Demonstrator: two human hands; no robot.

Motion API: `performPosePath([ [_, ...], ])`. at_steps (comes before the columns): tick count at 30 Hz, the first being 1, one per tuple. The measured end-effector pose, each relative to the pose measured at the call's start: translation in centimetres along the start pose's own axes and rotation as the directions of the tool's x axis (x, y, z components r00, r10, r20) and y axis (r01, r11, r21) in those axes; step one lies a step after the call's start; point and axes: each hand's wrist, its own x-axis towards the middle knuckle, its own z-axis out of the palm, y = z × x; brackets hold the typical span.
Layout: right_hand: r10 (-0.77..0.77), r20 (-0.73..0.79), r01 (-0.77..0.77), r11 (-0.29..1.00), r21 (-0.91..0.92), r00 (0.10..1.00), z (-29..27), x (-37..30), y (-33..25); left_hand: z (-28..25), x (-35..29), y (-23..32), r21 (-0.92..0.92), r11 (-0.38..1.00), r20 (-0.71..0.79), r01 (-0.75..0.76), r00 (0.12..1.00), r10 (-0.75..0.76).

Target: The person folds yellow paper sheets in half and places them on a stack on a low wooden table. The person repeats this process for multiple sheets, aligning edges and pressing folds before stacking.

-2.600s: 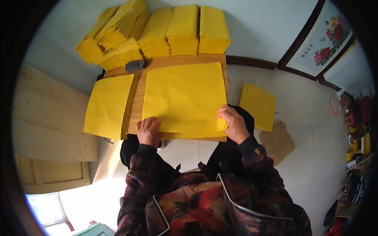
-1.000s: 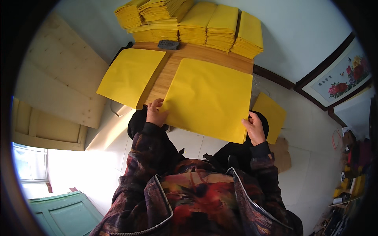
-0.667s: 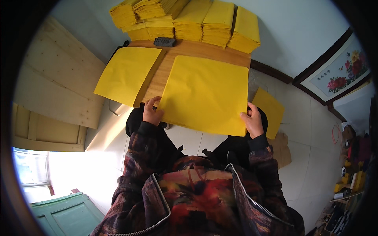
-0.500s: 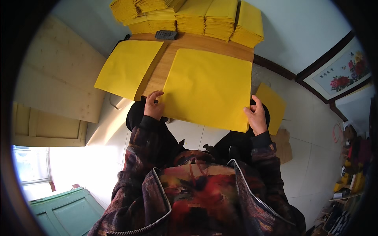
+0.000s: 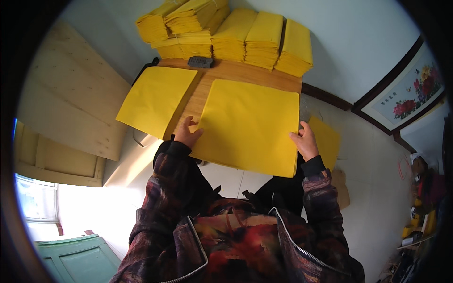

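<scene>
A large stack of yellow sheets point(image 5: 250, 127) lies at the near edge of the table, its front overhanging toward my lap. My left hand point(image 5: 188, 135) is at its left edge, thumb against the rim and index finger curled up. At the opposite edge, my right hand point(image 5: 306, 142) has its thumb over the top sheet and its other fingers bent along the side. Both hands grip the stack by its sides; the fingertips beneath are hidden. To the left lies another yellow stack point(image 5: 158, 100), apart from my hands.
Folded yellow bundles point(image 5: 264, 40) are piled along the back of the wooden table point(image 5: 219, 70). A dark grey block point(image 5: 200, 62) sits before them. More yellow sheets point(image 5: 325, 141) are low on the right, beside a brown paper piece point(image 5: 339, 188). A framed flower picture point(image 5: 408, 92) leans at the right.
The view has tilted, so the table and stacks appear lower. My left hand's fingers have shifted slightly at the stack's edge; my right hand stays at the right edge.
</scene>
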Motion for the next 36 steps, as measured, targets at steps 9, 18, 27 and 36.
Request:
performPosePath([
  [9,0.060,0.185,-0.113,0.949,0.294,0.981,0.8,3.4,-0.2,0.7,7.0,1.0,-0.520,0.692,0.429,0.501,0.853,-0.296],
  [18,-0.289,-0.018,0.287,0.941,0.176,0.957,1.9,3.1,-4.3,-0.2,4.4,5.8,-0.698,0.680,0.243,0.223,0.968,-0.067],
  [27,-0.617,-0.314,0.683,0.708,0.180,0.722,0.2,-1.3,-15.2,-4.2,1.2,12.9,-0.580,0.636,-0.445,-0.509,0.852,0.276],
  [36,-0.591,-0.104,0.580,0.806,-0.115,0.800,2.3,-1.9,-11.3,0.2,0.0,10.0,-0.679,0.654,-0.301,-0.334,0.939,0.167],
])
